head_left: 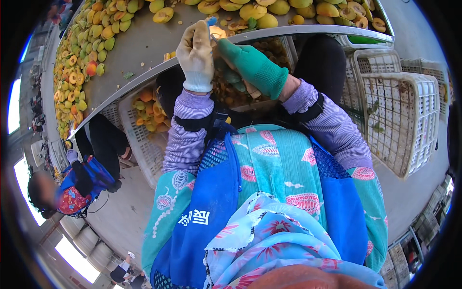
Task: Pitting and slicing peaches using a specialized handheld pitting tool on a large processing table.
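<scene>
My left hand (pixel 196 55), in a cream knit glove, is closed at the tray's near edge. A thin tool with a blue end (pixel 211 21) sticks out at its fingertips. My right hand (pixel 252 67), in a green glove, is closed beside it, the thumb pointing toward the left fingertips. Between the two hands shows a bright orange piece of stone fruit (pixel 218 32); which hand grips it I cannot tell. The right fingers are partly hidden under that hand. Halved and whole yellow stone fruit (pixel 268 21) lie just beyond on the metal tray (pixel 139 45).
Greenish-yellow fruit (pixel 98 41) is heaped along the tray's left. Below its edge stand a white crate of fruit (pixel 139 144) and more fruit between my knees. White plastic crates (pixel 392 120) stand at the right. Another person (pixel 82 183) sits at the left.
</scene>
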The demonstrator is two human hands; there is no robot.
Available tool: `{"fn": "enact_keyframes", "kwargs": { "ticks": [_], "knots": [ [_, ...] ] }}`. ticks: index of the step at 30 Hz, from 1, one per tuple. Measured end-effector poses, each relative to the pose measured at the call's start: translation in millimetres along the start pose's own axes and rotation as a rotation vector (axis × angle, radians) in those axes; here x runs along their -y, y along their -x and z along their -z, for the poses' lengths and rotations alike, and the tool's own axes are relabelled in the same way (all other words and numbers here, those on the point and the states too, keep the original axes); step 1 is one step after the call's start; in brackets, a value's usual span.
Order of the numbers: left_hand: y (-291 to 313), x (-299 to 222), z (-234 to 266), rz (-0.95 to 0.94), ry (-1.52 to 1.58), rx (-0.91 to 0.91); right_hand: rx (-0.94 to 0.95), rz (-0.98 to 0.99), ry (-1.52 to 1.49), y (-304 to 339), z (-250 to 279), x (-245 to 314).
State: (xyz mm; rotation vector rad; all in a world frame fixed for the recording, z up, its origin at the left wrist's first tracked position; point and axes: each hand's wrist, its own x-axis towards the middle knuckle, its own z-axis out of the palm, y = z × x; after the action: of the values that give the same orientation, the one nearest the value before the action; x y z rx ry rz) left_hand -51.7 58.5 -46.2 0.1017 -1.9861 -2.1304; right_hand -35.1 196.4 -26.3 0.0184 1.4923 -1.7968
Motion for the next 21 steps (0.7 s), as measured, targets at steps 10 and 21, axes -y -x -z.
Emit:
{"fn": "enact_keyframes", "kwargs": {
  "ticks": [10, 21],
  "knots": [
    [-30.6, -4.7, -1.6, 0.155, 0.02, 0.328, 0.476, 0.042, -0.854, -2.6, -8.2, -11.3],
    [-9.8, -17.2, -3.2, 0.148, 0.135, 0.271, 0.401, -0.006, -0.572, 10.3, -8.8, -5.3]
  ]
}}
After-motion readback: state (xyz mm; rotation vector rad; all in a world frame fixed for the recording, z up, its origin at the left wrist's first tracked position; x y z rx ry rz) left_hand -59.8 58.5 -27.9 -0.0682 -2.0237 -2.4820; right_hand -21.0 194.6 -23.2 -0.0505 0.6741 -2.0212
